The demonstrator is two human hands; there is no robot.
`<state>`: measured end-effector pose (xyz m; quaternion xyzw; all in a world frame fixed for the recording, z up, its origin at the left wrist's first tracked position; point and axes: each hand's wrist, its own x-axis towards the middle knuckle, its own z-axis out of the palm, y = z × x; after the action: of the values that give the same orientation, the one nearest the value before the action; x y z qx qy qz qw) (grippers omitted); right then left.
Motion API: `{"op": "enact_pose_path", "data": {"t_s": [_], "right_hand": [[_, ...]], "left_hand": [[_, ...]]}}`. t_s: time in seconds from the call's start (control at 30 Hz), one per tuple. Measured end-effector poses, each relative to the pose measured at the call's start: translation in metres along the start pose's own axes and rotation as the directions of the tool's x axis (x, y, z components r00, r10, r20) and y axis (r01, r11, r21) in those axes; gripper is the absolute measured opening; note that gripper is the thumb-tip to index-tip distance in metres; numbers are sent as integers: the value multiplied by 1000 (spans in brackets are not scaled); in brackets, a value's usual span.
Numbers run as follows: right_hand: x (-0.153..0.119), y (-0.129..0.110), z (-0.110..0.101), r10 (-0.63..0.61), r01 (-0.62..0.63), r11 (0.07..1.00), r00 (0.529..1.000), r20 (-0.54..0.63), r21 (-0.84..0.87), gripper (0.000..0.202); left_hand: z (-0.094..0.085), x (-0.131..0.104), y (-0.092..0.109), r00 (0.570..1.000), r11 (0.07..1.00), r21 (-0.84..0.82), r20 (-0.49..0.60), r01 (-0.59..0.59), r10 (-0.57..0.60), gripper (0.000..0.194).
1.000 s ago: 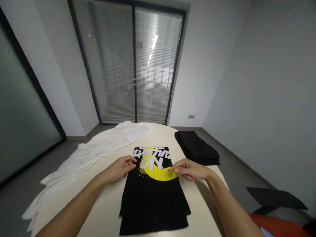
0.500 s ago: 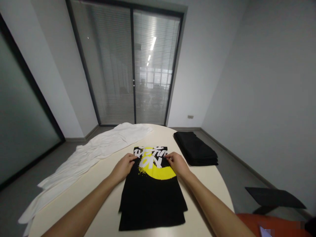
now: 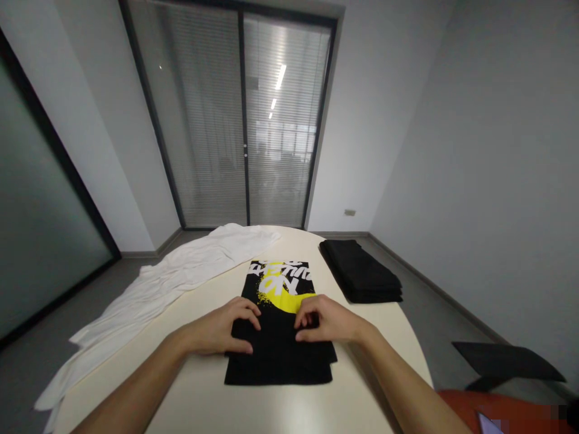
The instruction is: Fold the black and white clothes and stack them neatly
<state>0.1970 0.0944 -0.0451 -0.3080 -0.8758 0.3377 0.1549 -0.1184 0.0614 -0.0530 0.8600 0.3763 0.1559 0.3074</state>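
A folded black T-shirt (image 3: 280,349) with a yellow patch and white lettering lies flat on the table in front of me. My left hand (image 3: 228,325) rests on its left side, thumb and fingers apart. On the right side my right hand (image 3: 323,319) touches the cloth near the yellow print, its fingers curved and the thumb held away from them. Neither hand grips the fabric. The near end of the shirt shows two layers, the lower one reaching closer to me.
Crumpled white garments (image 3: 181,265) spread along the left of the round cream table (image 3: 199,398). A stack of folded black cloth (image 3: 359,271) sits near the right edge. A chair with an orange seat (image 3: 520,416) stands at lower right.
Both hands have let go of the shirt's printed sides and come nearer to me, over its middle. The shirt has shifted slightly away from me, its near edge now farther off.
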Motion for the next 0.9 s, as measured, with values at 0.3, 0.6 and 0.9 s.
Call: {"op": "enact_pose_path", "data": {"t_s": [0.3, 0.6, 0.9], "right_hand": [[-15, -11, -6, 204, -182, 978, 945, 257, -107, 66], [-22, -18, -8, 304, -266, 948, 920, 248, -174, 61], [-16, 3, -14, 193, -212, 962, 974, 118, 170, 46]], "left_hand": [[-11, -11, -1, 957, 989, -10, 255, 148, -140, 46], [-11, -15, 18, 984, 978, 143, 71, 152, -163, 41], [-13, 1, 8, 992, 995, 5, -81, 98, -98, 21]]}}
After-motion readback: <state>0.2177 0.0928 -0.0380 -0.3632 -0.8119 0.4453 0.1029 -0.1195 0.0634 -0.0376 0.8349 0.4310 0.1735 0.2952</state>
